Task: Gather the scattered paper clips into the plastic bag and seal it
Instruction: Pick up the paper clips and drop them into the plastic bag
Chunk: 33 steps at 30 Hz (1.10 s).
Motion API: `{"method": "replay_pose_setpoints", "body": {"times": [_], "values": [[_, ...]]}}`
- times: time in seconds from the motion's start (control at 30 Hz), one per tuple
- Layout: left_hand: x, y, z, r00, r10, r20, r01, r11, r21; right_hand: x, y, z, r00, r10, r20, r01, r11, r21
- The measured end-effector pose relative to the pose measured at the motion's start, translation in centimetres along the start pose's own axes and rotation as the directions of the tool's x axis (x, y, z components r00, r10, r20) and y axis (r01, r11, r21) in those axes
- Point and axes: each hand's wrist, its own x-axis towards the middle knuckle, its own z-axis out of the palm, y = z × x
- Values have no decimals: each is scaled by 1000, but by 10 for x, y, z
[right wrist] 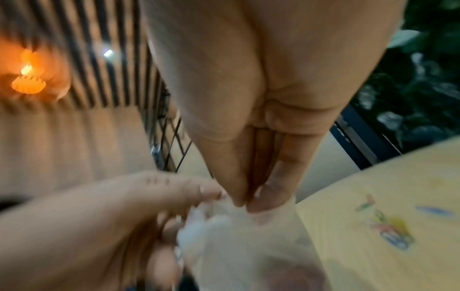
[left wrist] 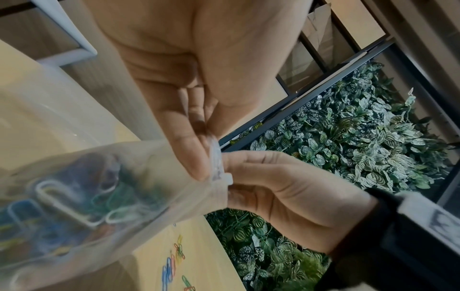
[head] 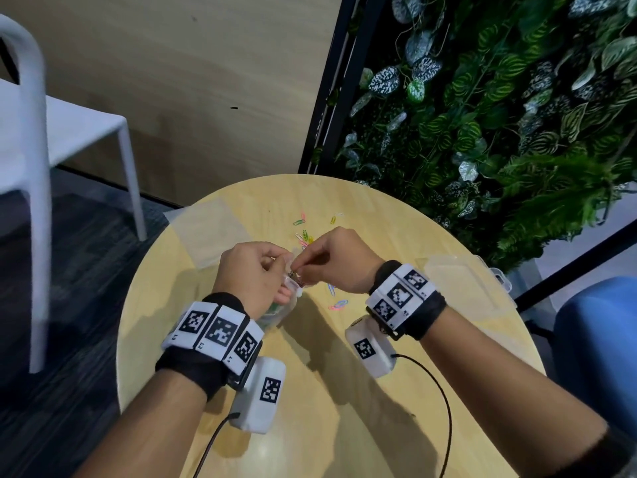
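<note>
Both hands pinch the bag (left wrist: 139,177) at its mouth: left hand (head: 253,272), right hand (head: 339,262). Thin, limp, probably slippery film; best held by the stiffer zip strip.

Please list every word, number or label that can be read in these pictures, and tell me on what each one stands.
"L3", "L2", "L1": tiny, probably so, under the square code tags on the left wristband.
Right wristband: tiny marks beside its code tags, too small to read.
Plastic bag: dark print near its top edge, too blurred to read.
No other text shows.
</note>
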Motion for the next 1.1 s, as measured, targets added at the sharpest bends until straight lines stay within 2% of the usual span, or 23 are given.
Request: {"method": "replay_pose_setpoints", "body": {"times": [0.07, 0.13, 0.17, 0.2, 0.23, 0.3, 0.5, 0.63, 0.7, 0.73, 0.83, 0.9, 1.0, 1.1], "values": [[3, -4, -5, 1000, 5, -22, -5, 1000, 7, 12, 5, -9, 1000, -9, -22, 13, 983, 183], [6, -8, -14, 999, -4, -52, 4, 1000, -6, 35, 26, -20, 990, 93, -108, -45, 922, 385], [8, -9, -19, 998, -16, -65, 15, 1000, -21, 51, 43, -24, 975, 157, -156, -86, 919, 384], [10, -11, -24, 997, -27, -75, 24, 999, -33, 67, 60, -27, 956, 214, -199, -152, 946, 286], [12, -13, -28, 996, -33, -80, 30, 999, -41, 83, 77, -28, 943, 238, -232, -220, 970, 103], [14, -17, -34, 996, -40, -85, 36, 998, -48, 111, 102, -29, 922, 289, -256, -346, 914, -213], [17, -21, -33, 996, -40, -78, 35, 998, -57, 180, 142, -20, 877, 399, -266, -476, 794, -377], [15, -20, -30, 997, -42, -61, 40, 998, -41, 209, 160, -7, 922, 384, -55, -340, 729, -594], [15, -20, -31, 997, -42, -59, 40, 999, -35, 235, 181, 3, 936, 347, -53, -295, 695, -656], [15, -20, -32, 997, -43, -60, 41, 999, -36, 230, 164, 10, 942, 332, -56, -275, 664, -696], [14, -18, -31, 997, -44, -58, 42, 998, -38, 197, 110, 33, 977, 214, -8, -151, 663, -733], [13, -18, -30, 998, -42, -54, 40, 999, -34, 177, 94, 47, 987, 157, -25, -121, 641, -758], [12, -16, -32, 998, -45, -52, 44, 999, -30, 144, 83, 57, 989, 145, -17, -108, 645, -756], [10, -13, -32, 998, -41, -52, 40, 999, -18, 107, 76, 59, 978, 199, 62, -82, 641, -763]]}}
